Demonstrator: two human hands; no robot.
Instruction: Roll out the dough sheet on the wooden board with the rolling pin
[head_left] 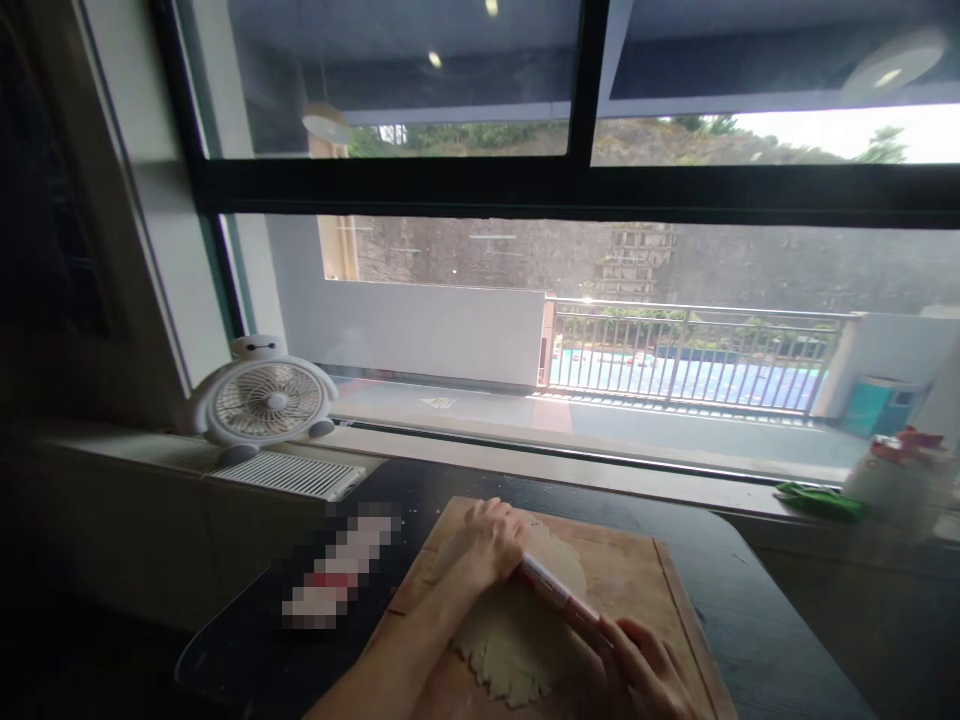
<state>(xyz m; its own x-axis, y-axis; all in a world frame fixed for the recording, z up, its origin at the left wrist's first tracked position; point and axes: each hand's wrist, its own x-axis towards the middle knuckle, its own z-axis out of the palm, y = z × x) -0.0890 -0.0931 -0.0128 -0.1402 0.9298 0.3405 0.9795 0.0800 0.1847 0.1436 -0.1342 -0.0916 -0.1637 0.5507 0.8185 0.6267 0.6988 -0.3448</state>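
Note:
A thin sheet of pale dough (511, 640) with a ragged near edge lies on a wooden board (626, 565). Across the dough runs a slim rolling pin (559, 592) with white and red markings. My left hand (495, 535) is closed over its far left end, the fingers curled on top. At the near right end, my right hand (646, 662) has its fingers around the pin, partly in shadow. Dough shows on both sides of the pin.
The board rests on a dark table (757, 610). A pixelated, unreadable item (337, 575) lies left of it. A white character-shaped fan (274, 395) stands on the ledge by the window. At right are a green cloth-like thing (821, 500) and a whitish bag-like object (896, 480).

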